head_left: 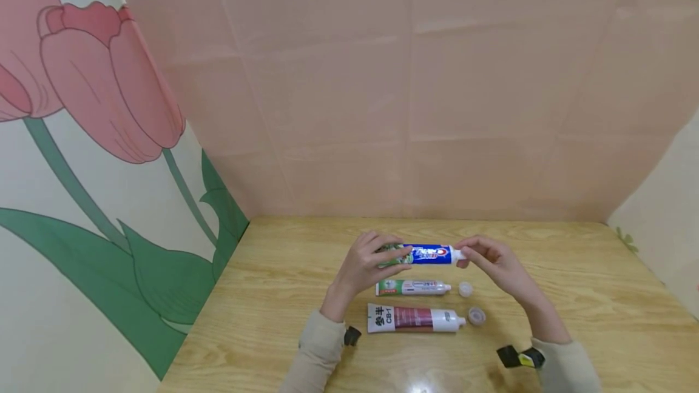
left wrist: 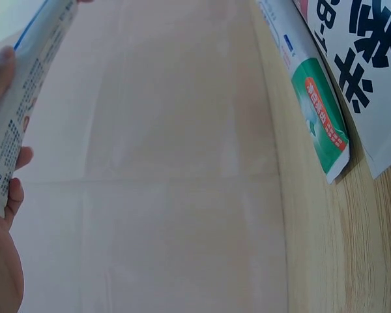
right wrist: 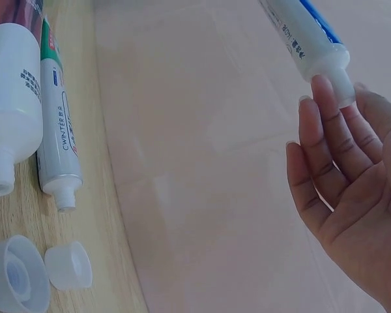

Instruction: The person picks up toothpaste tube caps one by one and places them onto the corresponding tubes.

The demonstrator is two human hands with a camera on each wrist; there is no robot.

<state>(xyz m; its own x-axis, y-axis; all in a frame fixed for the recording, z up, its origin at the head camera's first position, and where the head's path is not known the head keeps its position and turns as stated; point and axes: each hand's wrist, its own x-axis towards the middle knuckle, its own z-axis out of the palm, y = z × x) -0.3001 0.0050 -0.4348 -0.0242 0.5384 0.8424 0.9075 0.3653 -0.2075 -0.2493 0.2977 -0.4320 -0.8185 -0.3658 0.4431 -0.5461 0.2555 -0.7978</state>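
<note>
In the head view, the blue, white and green flexible toothpaste tube (head_left: 431,254) is positioned right of centre in the lower half of the frame, held level above the light wood-grain table (head_left: 262,320). The left hand (head_left: 364,261) grasps its left end, fingers laid across the front. The right hand (head_left: 498,261) pinches the narrow white tip at its right end between thumb and fingers; the right wrist view confirms this contact at the upper right. Below the held item, a slim white and green toothpaste tube (head_left: 417,287) lies flat on the table, its bare white nozzle pointing to the right of the frame. Nearer the bottom edge lies a larger white and maroon toothpaste tube (head_left: 413,319), roughly parallel to it, nozzle likewise bare. A small translucent white plastic cap (head_left: 465,289) rests just right of the slim tube's nozzle; a wider translucent white plastic cap (head_left: 477,316) rests just right of the larger tube's nozzle. A creased pinkish-beige sheet (head_left: 338,90) covers the background, with a pink tulip mural (head_left: 109,83) at the upper left.
</note>
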